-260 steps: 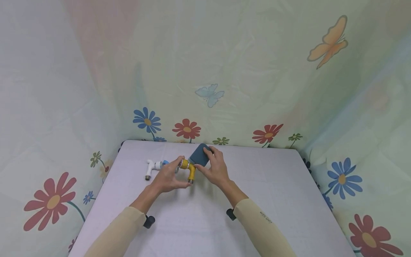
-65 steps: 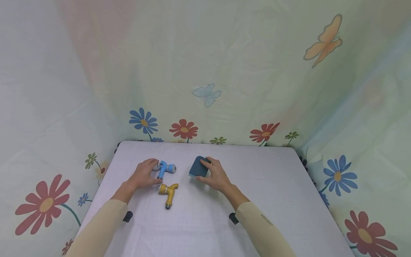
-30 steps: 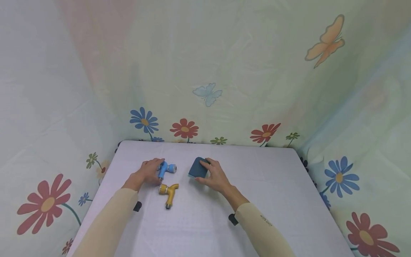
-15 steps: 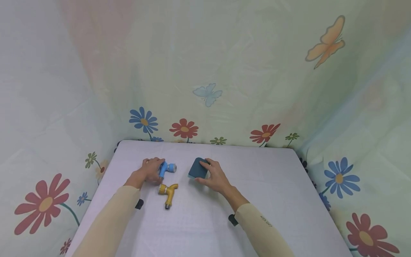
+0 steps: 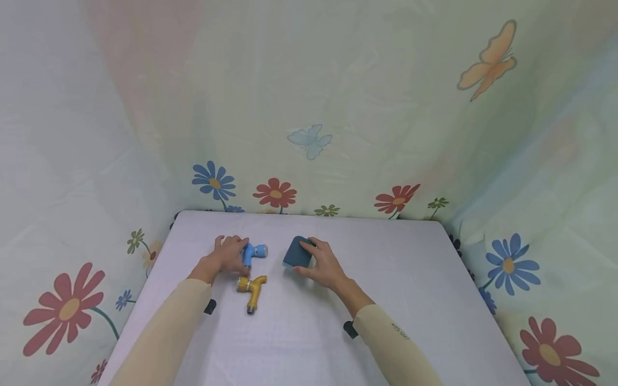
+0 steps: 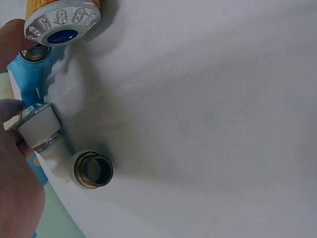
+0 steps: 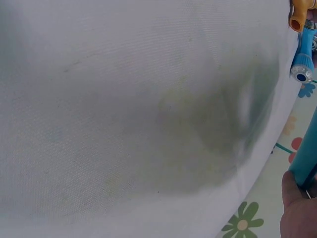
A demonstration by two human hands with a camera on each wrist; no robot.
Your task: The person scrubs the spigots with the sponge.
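Observation:
My left hand (image 5: 229, 256) pinches a blue tap (image 5: 248, 255) between thumb and fingers on the tabletop. A white tap (image 6: 55, 151) lies beside it under that hand, its threaded end towards the left wrist camera; the hand hides it in the head view. Just nearer to me lies a yellow tap (image 5: 254, 292), close to the left thumb. My right hand (image 5: 325, 265) holds a dark teal block (image 5: 298, 253) with rounded corners, fingers on its right side and thumb at its lower edge. It seems raised a little over the cloth. What kind of thing it is, I cannot tell.
A pale cloth covers the table (image 5: 410, 289). Its back edge meets a hanging curtain (image 5: 362, 107) printed with flowers and butterflies, which also closes off both sides. Dark wrist-camera mounts (image 5: 351, 329) stick out under both sleeves.
The yellow tap, earlier in my left hand, now lies on the table. My left hand moved to the blue tap, which has shifted slightly right. The right hand still holds the teal block, somewhat lower.

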